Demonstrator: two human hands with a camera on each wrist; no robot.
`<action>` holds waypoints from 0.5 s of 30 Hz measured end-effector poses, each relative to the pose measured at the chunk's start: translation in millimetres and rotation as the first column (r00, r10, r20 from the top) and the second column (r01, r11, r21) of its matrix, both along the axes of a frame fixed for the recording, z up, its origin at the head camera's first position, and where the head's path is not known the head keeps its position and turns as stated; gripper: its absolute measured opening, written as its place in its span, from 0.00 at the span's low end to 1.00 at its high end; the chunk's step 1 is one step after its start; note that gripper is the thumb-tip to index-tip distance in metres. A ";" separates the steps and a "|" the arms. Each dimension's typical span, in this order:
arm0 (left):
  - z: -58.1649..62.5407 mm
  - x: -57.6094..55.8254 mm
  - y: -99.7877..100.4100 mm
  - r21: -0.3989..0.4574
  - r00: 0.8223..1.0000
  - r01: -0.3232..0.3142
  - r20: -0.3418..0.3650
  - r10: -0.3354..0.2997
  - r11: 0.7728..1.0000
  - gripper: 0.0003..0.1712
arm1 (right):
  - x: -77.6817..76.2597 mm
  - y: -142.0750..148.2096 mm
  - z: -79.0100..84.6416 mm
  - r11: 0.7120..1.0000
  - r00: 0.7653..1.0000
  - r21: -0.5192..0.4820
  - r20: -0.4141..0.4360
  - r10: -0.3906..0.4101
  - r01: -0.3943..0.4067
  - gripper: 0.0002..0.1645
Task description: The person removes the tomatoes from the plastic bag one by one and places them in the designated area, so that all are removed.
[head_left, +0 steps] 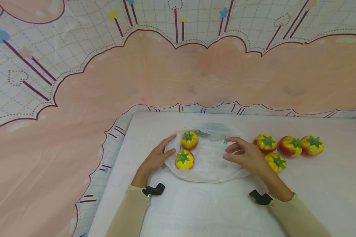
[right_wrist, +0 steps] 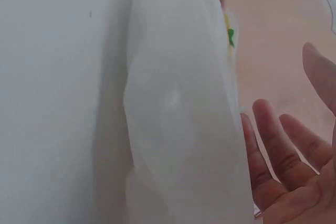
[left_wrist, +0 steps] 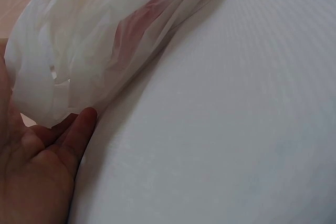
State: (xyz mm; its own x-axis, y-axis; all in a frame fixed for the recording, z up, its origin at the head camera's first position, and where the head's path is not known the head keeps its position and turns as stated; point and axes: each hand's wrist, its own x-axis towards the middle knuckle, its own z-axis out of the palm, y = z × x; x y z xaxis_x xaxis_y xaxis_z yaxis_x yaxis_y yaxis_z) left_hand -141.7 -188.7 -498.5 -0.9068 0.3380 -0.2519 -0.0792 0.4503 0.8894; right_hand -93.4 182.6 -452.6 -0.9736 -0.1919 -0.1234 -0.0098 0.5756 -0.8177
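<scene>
A white plastic bag (head_left: 212, 168) lies spread on the table, its translucent folds close up in the left wrist view (left_wrist: 79, 40). Two yellow-and-red toy tomatoes sit on its left part, a back one (head_left: 189, 140) and a front one (head_left: 184, 159). My left hand (head_left: 156, 158) is at the bag's left edge, thumb and index finger apart; in the left wrist view its fingertips meet the plastic. Over the bag's right side my right hand (head_left: 246, 155) is held with fingers spread and loosely bent, nothing between them. The right wrist view shows those fingers beside the bag's raised side (right_wrist: 178, 108).
Several more toy tomatoes (head_left: 290, 146) stand right of the bag, the nearest one (head_left: 275, 162) partly behind my right hand. The white table (head_left: 195, 210) has its left edge near my left forearm. A pink patterned cloth (head_left: 181, 75) hangs behind.
</scene>
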 end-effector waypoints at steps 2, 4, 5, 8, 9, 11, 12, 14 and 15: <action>-0.4 -0.2 -0.1 -0.002 1.000 0.001 -0.001 -0.001 1.000 0.33 | -0.5 -3.8 -2.1 1.000 1.000 -0.008 0.007 0.009 -0.009 0.39; -0.5 -0.3 -0.1 -0.001 1.000 0.001 -0.004 -0.001 1.000 0.33 | -1.4 -7.8 -4.6 1.000 1.000 -0.010 0.007 0.023 -0.023 0.39; -0.6 -0.3 -0.2 0.001 1.000 0.000 -0.004 0.000 1.000 0.33 | -1.8 -9.9 -5.7 0.999 1.000 -0.012 0.006 0.030 -0.030 0.39; -1.1 -0.5 -0.6 0.005 1.000 -0.001 -0.004 0.001 1.000 0.33 | -2.5 -16.0 -8.7 0.998 0.999 -0.022 -0.010 0.050 -0.050 0.39; -1.2 -0.5 -0.7 0.004 1.000 -0.001 -0.004 0.001 1.000 0.33 | -2.7 -18.3 -9.6 0.998 0.998 -0.026 -0.018 0.055 -0.055 0.38; -1.7 -0.6 -0.8 0.002 1.000 0.000 0.000 0.000 1.000 0.32 | -2.6 -22.8 -11.2 0.997 0.997 -0.037 -0.031 0.064 -0.065 0.38; -1.8 -0.7 -0.8 0.002 1.000 0.001 0.001 -0.001 1.000 0.32 | -2.6 -25.0 -12.1 0.997 0.997 -0.042 -0.035 0.069 -0.070 0.38; -1.4 -0.5 -0.8 0.004 1.000 0.002 0.002 -0.002 1.000 0.32 | -2.6 -29.7 -13.7 0.996 0.997 -0.053 -0.034 0.076 -0.077 0.37; -1.1 -0.4 -0.7 0.004 1.000 0.001 0.002 -0.001 1.000 0.32 | -2.6 -31.8 -14.7 0.995 0.996 -0.053 -0.033 0.079 -0.080 0.37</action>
